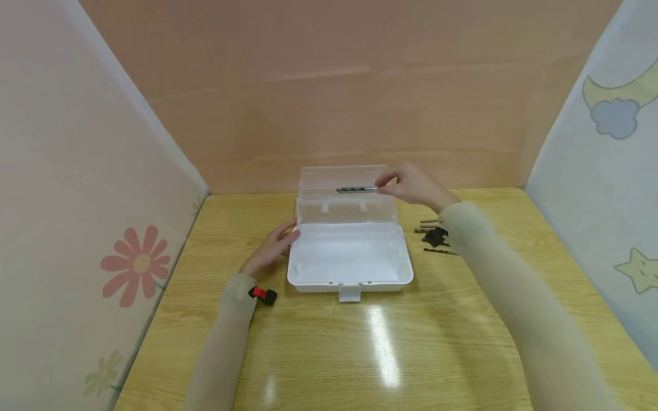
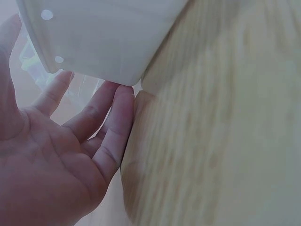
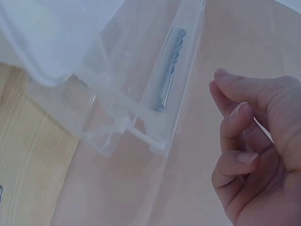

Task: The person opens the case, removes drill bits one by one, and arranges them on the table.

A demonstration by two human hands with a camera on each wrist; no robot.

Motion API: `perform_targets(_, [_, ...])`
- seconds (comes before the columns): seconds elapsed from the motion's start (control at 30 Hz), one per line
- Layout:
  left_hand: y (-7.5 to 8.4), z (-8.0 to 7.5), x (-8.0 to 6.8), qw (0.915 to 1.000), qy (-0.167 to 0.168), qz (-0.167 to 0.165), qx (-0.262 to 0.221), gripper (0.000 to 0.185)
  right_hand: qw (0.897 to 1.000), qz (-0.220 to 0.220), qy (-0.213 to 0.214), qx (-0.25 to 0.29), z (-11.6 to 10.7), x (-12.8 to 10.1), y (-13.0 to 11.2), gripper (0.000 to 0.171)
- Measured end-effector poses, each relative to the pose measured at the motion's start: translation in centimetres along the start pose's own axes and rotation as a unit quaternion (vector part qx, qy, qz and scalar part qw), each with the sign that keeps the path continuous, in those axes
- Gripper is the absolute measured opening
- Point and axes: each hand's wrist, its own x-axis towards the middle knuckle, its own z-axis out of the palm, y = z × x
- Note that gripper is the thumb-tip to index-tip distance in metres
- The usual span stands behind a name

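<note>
A white plastic box [image 1: 349,254] stands on the table with its clear lid [image 1: 341,171] raised at the back. My left hand [image 1: 275,246] rests against the box's rear left corner, its fingertips touching the wall in the left wrist view. Silvery drill bits [image 1: 357,189] lie in the clear compartment of the lid, also visible in the right wrist view as spiral bits [image 3: 170,68]. My right hand [image 1: 411,185] hovers at their right end. In the right wrist view its thumb and index fingertips [image 3: 221,77] are close together with nothing between them.
Several dark drill bits [image 1: 437,251] lie on the wooden table [image 1: 308,354] right of the box, partly hidden by the right wrist's black strap [image 1: 436,237]. A latch [image 1: 349,293] hangs at the box's front. Walls with printed pictures enclose the table at left and right.
</note>
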Motion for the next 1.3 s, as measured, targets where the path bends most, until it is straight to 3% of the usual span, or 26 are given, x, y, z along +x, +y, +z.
perform_targets(0.4, [0.1, 0.3, 0.0, 0.9999, 0.001, -0.009, 0.005, 0.067, 0.998, 0.025, -0.037, 0.035, 1.5, 2.8, -1.0, 0.03])
perform_targets(0.97, [0.3, 0.2, -0.1, 1.0, 0.0, -0.009, 0.002, 0.066, 1.0, -0.012, -0.025, 0.004, 3.1, 4.1, -1.3, 0.022])
perform_targets(1.3, [0.1, 0.1, 0.0, 1.0, 0.001, -0.006, 0.007, 0.066, 1.0, -0.012, -0.019, 0.007, 3.8, 4.4, -1.3, 0.019])
